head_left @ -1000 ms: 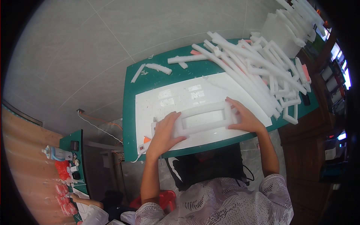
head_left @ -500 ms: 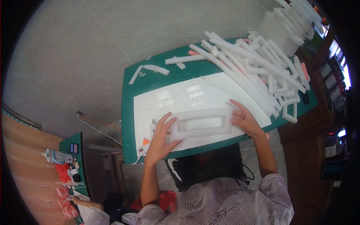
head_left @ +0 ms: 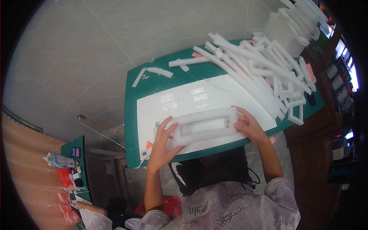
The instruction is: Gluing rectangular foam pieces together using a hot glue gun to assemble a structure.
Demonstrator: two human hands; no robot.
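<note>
A white rectangular foam frame [head_left: 209,115] is held above a glossy white board [head_left: 153,105], its long sides running left to right. My left hand [head_left: 161,143] grips its left short end, with the fingers above and the thumb near the lower corner. At the opposite end, my right hand [head_left: 250,126] has its fingers wrapped round the short side, some of them reaching into the opening. Partly hidden behind my left hand lies a small white object with an orange part [head_left: 149,145], which I cannot identify.
Long white foam strips [head_left: 245,73] and bent foam pieces pile up on the green table [head_left: 132,82] at the right. Foam scraps [head_left: 160,71] lie far left. A white power strip [head_left: 144,153] sits at the near left edge. Another person's arm [head_left: 92,208] shows at a side table.
The foam frame has tilted slightly, its right end rising a little. My right fingers have curled further round that end, and my left hand has shifted slightly.
</note>
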